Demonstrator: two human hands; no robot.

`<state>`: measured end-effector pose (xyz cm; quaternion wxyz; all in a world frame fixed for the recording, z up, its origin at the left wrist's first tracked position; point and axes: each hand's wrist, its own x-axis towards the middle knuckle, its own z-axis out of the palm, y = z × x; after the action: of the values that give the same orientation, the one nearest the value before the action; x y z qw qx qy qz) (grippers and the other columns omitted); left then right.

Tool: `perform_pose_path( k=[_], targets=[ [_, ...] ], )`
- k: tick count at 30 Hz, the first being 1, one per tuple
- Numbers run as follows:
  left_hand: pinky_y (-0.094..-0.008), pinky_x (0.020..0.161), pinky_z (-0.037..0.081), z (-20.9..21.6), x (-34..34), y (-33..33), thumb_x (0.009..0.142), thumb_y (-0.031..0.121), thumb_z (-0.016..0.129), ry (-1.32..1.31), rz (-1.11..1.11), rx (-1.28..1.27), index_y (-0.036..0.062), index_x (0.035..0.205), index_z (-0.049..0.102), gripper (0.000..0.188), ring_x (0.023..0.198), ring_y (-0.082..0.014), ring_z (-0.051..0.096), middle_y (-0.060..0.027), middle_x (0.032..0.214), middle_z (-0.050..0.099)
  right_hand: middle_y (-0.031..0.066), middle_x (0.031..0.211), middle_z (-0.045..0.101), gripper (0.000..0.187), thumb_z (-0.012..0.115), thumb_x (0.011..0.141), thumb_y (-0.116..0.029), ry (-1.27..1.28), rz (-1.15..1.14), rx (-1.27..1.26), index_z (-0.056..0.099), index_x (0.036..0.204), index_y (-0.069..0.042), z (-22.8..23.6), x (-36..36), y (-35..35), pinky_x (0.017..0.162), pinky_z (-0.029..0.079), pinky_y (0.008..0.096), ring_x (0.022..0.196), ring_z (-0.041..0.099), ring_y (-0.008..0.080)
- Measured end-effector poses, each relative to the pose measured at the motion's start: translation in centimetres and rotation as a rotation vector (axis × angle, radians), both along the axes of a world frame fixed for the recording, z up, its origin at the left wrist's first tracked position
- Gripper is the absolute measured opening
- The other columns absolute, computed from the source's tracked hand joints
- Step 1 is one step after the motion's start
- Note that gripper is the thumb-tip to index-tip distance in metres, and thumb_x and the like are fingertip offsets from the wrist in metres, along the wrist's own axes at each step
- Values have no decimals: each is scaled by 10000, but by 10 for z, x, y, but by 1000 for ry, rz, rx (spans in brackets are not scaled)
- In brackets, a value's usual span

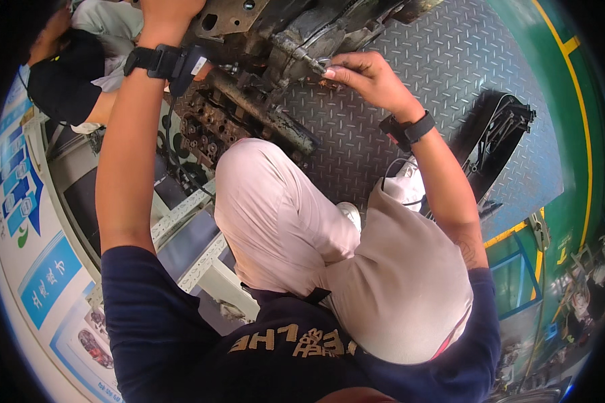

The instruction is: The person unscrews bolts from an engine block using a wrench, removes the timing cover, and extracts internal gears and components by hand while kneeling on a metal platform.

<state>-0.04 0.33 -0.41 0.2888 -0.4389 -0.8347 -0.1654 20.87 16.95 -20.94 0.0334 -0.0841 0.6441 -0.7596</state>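
My right hand (368, 77) is closed in a pinch, thumb and forefinger together at the end of a short metal rod-like piece (310, 62). That piece sits against the side of a greasy engine block (296, 47); whether it is a bolt or a shaft end I cannot make out. My left hand (171, 8) reaches up to the top edge, beside a flat metal plate with holes (230, 15). The picture's edge cuts off its fingers, so their grip is hidden. Both wrists wear black straps.
A rusty cylinder head (208, 127) and a dark metal tube (269, 114) lie before my knees. Diamond-plate flooring (444, 60) spreads to the right, with a long black part (497, 134) on it. Another person (74, 67) crouches at the far left, near a white frame (202, 265).
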Motion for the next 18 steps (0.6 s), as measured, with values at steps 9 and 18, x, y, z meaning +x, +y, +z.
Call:
perform_pose_path(
  k=[9,18],
  targets=[
    [-437,988,425,-4,5,4,1044,306,488,6,9,24,12,1161,615,341,1092,-384,572,-187,1114,639,153,751,657,271,636,1033,-276,234,-3,240,645,1054,-6,-11,-8,-4,656,508,380,685,643,288],
    [-439,991,421,5,14,5,1037,279,506,-836,-256,627,4,1165,611,321,1102,-381,566,-188,1124,633,197,731,633,298,603,1018,-385,392,35,677,574,1004,-89,14,-14,16,617,471,532,730,625,443]
  ],
)
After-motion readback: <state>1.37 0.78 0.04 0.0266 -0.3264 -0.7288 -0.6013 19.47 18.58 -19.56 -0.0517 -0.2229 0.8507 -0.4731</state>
